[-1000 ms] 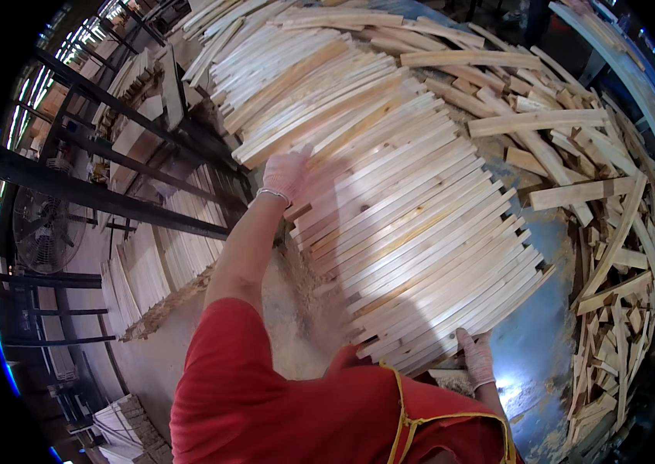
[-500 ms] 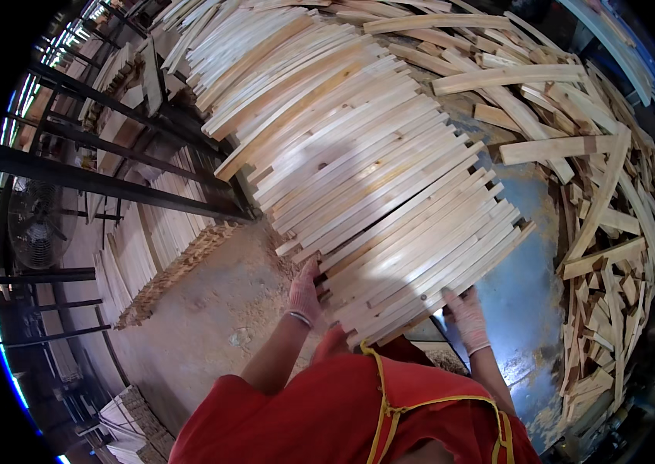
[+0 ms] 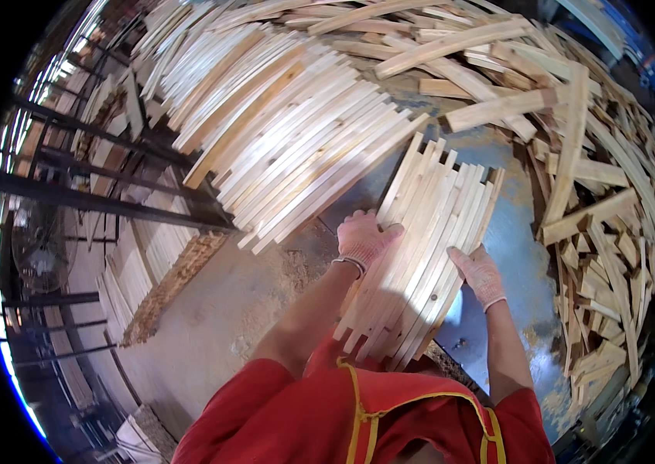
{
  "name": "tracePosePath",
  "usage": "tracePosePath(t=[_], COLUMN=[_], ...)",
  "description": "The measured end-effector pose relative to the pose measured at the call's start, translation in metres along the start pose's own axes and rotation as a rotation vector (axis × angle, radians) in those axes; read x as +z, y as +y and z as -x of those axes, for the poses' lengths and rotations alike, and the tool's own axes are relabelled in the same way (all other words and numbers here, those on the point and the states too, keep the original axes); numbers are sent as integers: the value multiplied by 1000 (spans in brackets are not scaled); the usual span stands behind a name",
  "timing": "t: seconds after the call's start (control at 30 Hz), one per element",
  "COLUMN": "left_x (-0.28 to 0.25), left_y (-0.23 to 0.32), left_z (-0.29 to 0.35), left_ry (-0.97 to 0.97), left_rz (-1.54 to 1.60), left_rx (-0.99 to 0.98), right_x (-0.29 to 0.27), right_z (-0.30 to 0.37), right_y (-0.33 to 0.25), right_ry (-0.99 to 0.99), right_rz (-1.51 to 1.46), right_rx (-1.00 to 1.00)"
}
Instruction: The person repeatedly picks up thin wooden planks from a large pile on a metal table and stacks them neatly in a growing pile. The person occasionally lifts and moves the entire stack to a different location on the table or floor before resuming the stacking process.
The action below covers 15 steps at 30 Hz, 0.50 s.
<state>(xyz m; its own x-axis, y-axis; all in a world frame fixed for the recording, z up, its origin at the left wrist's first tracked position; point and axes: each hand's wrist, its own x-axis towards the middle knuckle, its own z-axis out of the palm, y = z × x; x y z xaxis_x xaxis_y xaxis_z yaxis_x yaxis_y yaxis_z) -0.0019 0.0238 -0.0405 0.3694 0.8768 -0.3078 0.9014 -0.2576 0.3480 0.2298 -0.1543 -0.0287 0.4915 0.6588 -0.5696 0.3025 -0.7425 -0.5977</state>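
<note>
Between my gloved hands is a bundle of pale wooden strips (image 3: 428, 232), pressed side by side with uneven ends. My left hand (image 3: 366, 238) grips its left edge, thumb on top and fingers partly hidden. On the opposite edge my right hand (image 3: 479, 275) clasps the strips, thumb over the top face; its other fingers are hidden beneath. The near ends of the bundle reach my red apron (image 3: 412, 394). Just beyond, a longer row of similar wooden strips (image 3: 319, 147) lies side by side on the blue-grey table, apart from the bundle.
A large jumbled heap of wooden offcuts (image 3: 583, 185) fills the right and far side. Dark metal rails (image 3: 111, 197) stand at the left, near stacked boards (image 3: 149, 255). Sawdust (image 3: 281, 282) is scattered on the surface left of my arm. A fan (image 3: 37, 240) stands far left.
A section of strips has come away from the long row and swung toward my right, turned more lengthwise to me. Both hands moved forward with it, leaving a gap to the row.
</note>
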Motion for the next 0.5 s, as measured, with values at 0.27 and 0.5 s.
tracePosePath(t=[0.27, 0.5], left_x=[-82, -205], left_y=[37, 88], left_z=[43, 60], left_ry=[-69, 444], left_rz=[370, 685], left_rx=[97, 726], right_x=[-8, -99], right_z=[60, 177], right_y=[-21, -110], right_ry=[175, 755], right_rz=[-947, -684], right_rx=[-181, -634])
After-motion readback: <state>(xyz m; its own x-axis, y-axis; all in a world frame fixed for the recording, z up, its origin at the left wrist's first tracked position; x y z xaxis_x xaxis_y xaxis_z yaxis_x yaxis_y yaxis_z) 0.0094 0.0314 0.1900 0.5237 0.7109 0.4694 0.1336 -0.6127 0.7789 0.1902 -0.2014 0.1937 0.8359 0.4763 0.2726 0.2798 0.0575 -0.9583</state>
